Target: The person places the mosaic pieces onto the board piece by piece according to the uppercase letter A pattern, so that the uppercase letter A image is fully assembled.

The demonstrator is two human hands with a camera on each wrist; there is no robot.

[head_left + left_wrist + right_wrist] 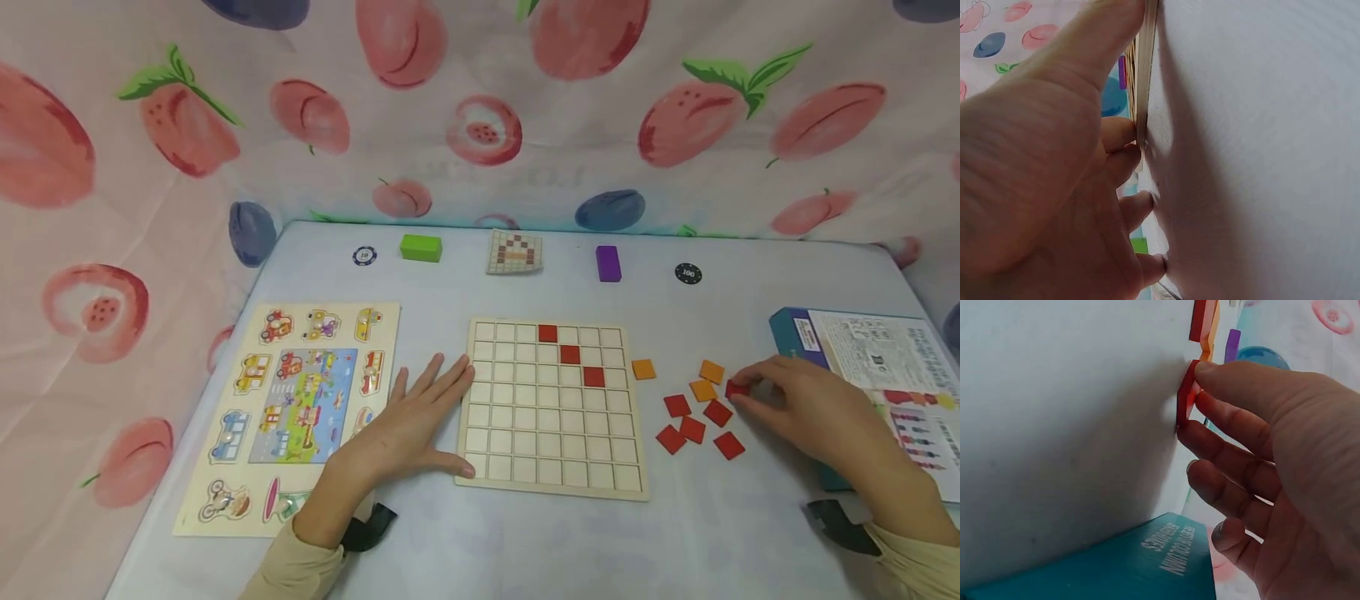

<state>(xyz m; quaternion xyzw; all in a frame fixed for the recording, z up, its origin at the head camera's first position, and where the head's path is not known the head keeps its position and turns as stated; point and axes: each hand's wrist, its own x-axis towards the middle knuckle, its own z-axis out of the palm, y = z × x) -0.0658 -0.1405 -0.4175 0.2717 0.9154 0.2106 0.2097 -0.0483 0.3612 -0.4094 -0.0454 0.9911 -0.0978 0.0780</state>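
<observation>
Centrally, a wooden grid board (pixel 552 408) lies flat on the pale worktop (pixel 525 542), three red squares set in it running diagonally from top centre toward 4 o'clock. Left hand (pixel 408 425) rests flat against the board's left edge, fingers straight and together, thumb along the lower left corner; grip relaxed, clasping nothing. The left wrist view confirms the fingertips (pixel 1124 134) touching the board's side.

Right hand (pixel 810 408) sits at 3 o'clock of the board, near the loose tiles. Its thumb and forefinger pinch one red tile (pixel 737 388), tilted up on edge against the worktop in the right wrist view (pixel 1186 394). Grip closed on that tile.

Just left of it: two orange tiles (pixel 707 380) and a cluster of red tiles (pixel 697 427), lying flat. One more orange tile (pixel 643 369) lies just beside the board's right edge.

At 9 o'clock, a vehicle peg puzzle (pixel 288 412). At 3 o'clock, behind the right hand, a teal box (pixel 877 350). Along the far edge: green block (pixel 421 247), pattern card (pixel 514 252), purple block (pixel 608 263), two chips.
</observation>
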